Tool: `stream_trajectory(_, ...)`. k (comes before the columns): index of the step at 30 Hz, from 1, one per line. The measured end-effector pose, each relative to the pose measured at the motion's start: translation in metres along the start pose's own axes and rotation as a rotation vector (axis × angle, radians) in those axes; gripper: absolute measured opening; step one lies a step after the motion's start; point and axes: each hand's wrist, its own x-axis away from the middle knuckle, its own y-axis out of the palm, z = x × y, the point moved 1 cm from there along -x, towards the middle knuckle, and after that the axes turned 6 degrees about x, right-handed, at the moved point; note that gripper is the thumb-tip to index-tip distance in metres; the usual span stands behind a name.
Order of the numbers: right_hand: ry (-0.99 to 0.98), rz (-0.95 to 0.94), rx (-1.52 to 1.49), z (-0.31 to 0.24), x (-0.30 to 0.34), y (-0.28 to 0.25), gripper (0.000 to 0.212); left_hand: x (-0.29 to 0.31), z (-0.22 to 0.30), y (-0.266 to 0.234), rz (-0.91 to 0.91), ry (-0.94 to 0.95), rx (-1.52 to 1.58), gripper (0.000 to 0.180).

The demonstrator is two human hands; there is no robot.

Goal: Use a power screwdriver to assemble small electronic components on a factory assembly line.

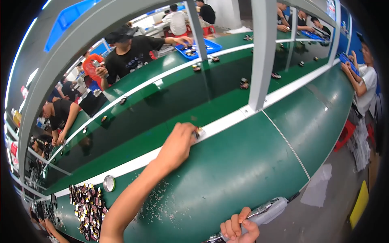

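My left hand [177, 145] reaches forward over the white rail that edges the conveyor. Its fingers close on a small black part [199, 132] with pale and yellowish patches, mostly hidden by the fingertips. Low in the picture, my right hand [239, 227] is wrapped round a grey electric screwdriver [267, 211], whose metal nose points left and whose dark cord leaves to the right. Beside my left forearm lies a big heap of similar small black parts [87, 208], with a round tin [109, 183] at its edge. Many tiny screws [160, 200] are scattered on the green tabletop.
Grey frame posts [261, 60] rise from the white rail [227, 121]. Beyond it runs the dark green conveyor belt [162, 107], carrying scattered small parts. Across it, a person in black [131, 56] reaches to a blue tray [198, 49]. Another person [364, 77] stands far right holding a blue tray.
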Motion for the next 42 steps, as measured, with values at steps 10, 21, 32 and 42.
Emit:
stream_trajectory(10,0.058,0.027,0.188,0.0,0.052,-0.007,0.009,0.116,0.148,0.003,-0.225,0.14,0.317,0.04)
stream_trajectory(21,-0.051,0.039,0.31,0.016,0.069,-0.016,0.009,0.133,0.17,0.018,-0.227,0.196,0.151,0.024)
stream_trajectory(32,0.025,0.079,0.46,0.005,0.072,-0.02,0.014,0.157,0.193,0.024,-0.166,0.292,-0.023,0.037)
stream_trajectory(42,-0.326,-0.297,0.804,-0.076,0.016,0.04,0.018,0.167,0.191,0.026,-0.22,0.415,-0.163,0.033)
